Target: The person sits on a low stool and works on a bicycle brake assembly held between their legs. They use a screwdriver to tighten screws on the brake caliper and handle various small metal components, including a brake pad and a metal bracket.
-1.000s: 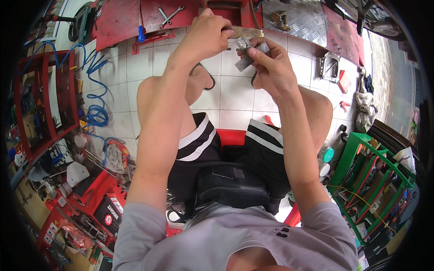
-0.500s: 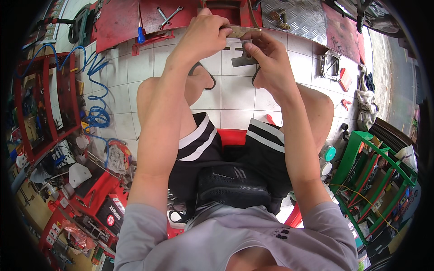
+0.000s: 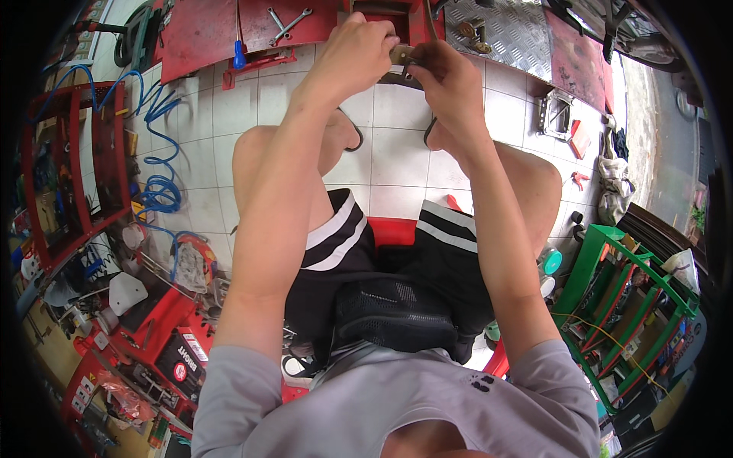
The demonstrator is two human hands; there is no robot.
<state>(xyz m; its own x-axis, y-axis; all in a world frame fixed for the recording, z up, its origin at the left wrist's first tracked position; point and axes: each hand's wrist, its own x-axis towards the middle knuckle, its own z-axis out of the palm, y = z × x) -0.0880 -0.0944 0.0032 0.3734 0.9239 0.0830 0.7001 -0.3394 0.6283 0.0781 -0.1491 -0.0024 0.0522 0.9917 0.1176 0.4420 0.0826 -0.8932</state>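
Both arms reach forward to the edge of the red work surface. My left hand (image 3: pixel 357 52) is closed, its fingertips at one end of a small tan metal plate (image 3: pixel 400 55) with a hole in it. My right hand (image 3: pixel 452 78) pinches at the plate's other end, thumb and forefinger bent together. Just below the plate, a dark flat metal piece (image 3: pixel 398 79) shows edge-on beside the right fingertips. The fingers partly hide both pieces, and I cannot tell whether they are joined.
The red work surface (image 3: pixel 200 38) holds two crossed spanners (image 3: pixel 284 27) and a blue-handled screwdriver (image 3: pixel 239 56). Brass-coloured parts (image 3: pixel 475 34) lie on a chequered metal plate (image 3: pixel 500 21). Left are a coiled blue hose (image 3: pixel 162 192) and red rack (image 3: pixel 75 164); right, a green rack (image 3: pixel 592 294).
My right hand has turned and drawn closer to my left. The grey metal piece hanging broad side out below it now shows edge-on, higher up. The tan plate shows more clearly.
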